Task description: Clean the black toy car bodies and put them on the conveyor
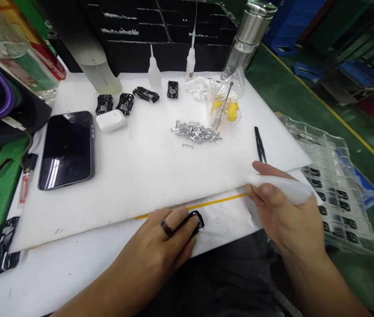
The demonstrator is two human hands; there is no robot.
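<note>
1. Our left hand (153, 246) closes over a small black glossy plastic frame (197, 219), which lies under its fingertips, just off the near edge of the white foam board (140, 176).
2. Our right hand (282, 215) curls around a soft white cloth (289, 189) near the board's right corner.

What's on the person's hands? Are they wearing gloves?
No gloves: both hands are bare. The left hand wears a ring, a shiny band with a dark red stripe. No ring shows on the right hand, and no sleeves show on either arm.
</note>
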